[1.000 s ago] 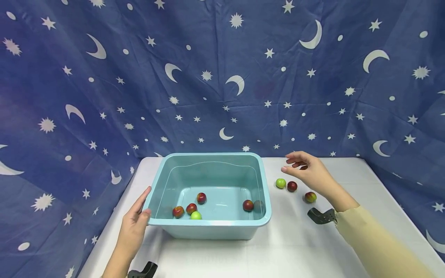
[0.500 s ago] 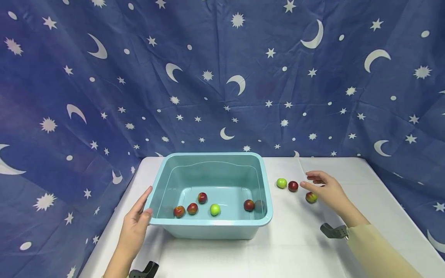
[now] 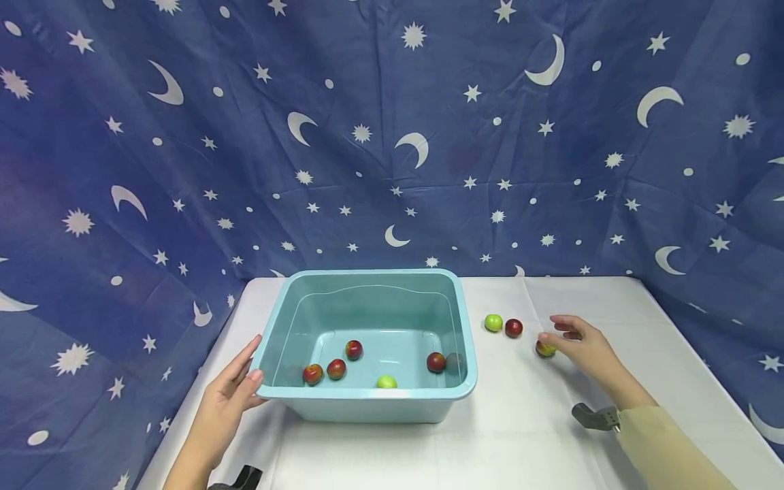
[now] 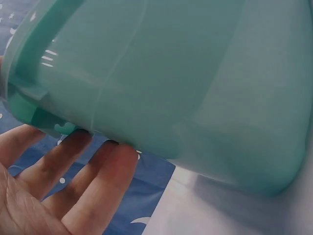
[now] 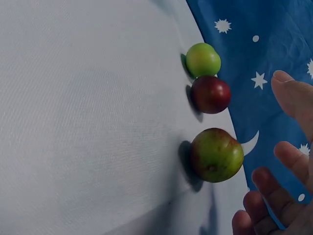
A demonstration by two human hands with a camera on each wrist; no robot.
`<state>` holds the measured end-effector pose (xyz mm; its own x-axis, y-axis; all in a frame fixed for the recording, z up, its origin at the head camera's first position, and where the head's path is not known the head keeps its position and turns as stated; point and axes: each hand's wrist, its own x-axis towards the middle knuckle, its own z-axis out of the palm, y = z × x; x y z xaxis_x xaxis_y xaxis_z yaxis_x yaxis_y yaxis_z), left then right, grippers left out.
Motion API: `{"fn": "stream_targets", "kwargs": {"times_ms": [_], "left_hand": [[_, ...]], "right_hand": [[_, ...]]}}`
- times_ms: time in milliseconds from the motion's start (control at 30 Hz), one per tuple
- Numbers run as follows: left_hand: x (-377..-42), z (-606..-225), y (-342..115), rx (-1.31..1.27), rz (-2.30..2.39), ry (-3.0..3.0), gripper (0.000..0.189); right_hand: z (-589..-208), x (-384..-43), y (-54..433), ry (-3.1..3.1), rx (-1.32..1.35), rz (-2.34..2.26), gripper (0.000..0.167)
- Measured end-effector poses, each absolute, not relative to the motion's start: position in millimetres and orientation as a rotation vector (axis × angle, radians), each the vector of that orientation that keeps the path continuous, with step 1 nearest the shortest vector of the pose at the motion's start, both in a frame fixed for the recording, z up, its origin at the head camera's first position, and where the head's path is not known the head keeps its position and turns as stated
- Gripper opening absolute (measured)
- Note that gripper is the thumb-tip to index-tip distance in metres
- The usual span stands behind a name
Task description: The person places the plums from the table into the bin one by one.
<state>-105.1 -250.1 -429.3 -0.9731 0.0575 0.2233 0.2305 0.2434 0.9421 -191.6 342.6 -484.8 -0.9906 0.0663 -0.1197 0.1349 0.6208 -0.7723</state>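
Observation:
My left hand (image 3: 216, 408) holds the near left corner of a light blue plastic tub (image 3: 367, 393), thumb at the rim and fingers against the outer wall (image 4: 146, 93). My right hand (image 3: 588, 352) hovers over a red-and-green apple (image 3: 544, 349) on the table, fingers loosely bent and thumb overlapping it in the head view. The right wrist view shows a gap between the fingers and that apple (image 5: 216, 155). Farther off, a dark red apple (image 3: 513, 328) and a green apple (image 3: 493, 322) sit side by side, with nothing in the right hand.
Inside the tub lie several red apples (image 3: 336, 369) and one green apple (image 3: 386, 382), the latter partly hidden behind the front rim. A white cloth (image 3: 508, 435) covers the table. Behind it hangs a blue curtain (image 3: 392, 170) with moons and stars.
My right hand has moved right, nearer and down to the red-and-green apple. In the tub the green apple has rolled right, away from the red ones. The left hand keeps its place.

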Motion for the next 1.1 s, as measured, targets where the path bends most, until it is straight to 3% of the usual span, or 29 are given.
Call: {"fn": "stream_targets", "kwargs": {"times_ms": [1100], "left_hand": [[-106, -442, -244, -0.291, -1.858, -2.237, 0.053]], "right_hand": [[-520, -196, 351, 2.523, 0.317, -1.377, 0.084]]}}
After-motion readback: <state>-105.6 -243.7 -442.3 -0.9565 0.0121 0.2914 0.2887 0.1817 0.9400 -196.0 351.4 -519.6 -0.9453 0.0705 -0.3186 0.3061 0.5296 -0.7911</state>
